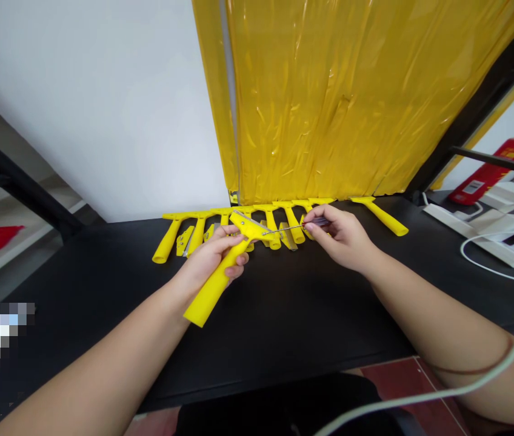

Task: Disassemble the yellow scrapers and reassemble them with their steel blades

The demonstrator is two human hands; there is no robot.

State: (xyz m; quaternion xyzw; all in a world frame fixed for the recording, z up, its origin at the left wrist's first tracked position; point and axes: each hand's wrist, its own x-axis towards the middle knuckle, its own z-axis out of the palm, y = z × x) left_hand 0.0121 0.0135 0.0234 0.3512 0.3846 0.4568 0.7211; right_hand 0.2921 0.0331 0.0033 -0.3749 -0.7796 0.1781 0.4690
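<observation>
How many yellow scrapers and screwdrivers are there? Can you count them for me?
Yellow scrapers on the table: about 8, some hidden
Yellow scraper in the left hand: 1
Screwdriver in the right hand: 1
Total: about 10

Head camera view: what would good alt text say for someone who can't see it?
A person's left hand holds a yellow T-shaped plastic scraper while the right hand points a thin metal-shafted screwdriver at its head. More yellow scrapers lie in a row on a black table.
</observation>
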